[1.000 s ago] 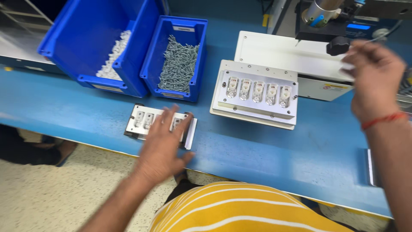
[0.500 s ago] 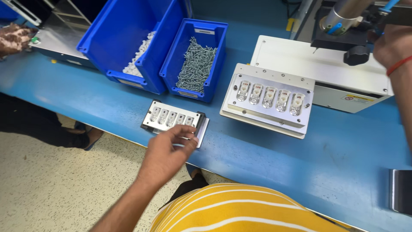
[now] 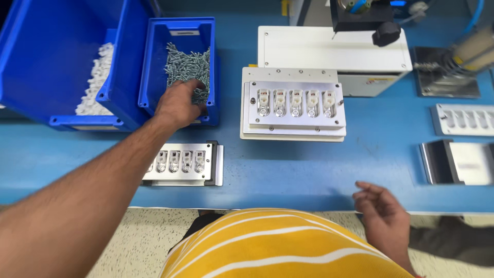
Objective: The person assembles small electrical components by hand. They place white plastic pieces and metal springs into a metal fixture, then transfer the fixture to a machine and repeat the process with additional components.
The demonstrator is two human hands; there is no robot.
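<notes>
1. Steel screws [image 3: 188, 64]: loose heap in the smaller blue bin [image 3: 177, 33] on our bench [image 3: 288, 164]; we judge picking is in hand.
2. Left hand [image 3: 177, 105]: among the screws, grip curled, whether shut on any we cannot tell.
3. Right hand [image 3: 383, 211]: at the bench edge, fingers loosely apart, empty.
4. Small metal fixture [image 3: 185, 163]: just below the bin; a careful single-screw pinch seems needed next.

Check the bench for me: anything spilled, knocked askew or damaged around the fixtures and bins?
Nothing stands out. The screws stay inside their blue bin, where the left hand reaches in. The small fixture and large fixture lie flat and square on the table. The right hand is empty.
</notes>
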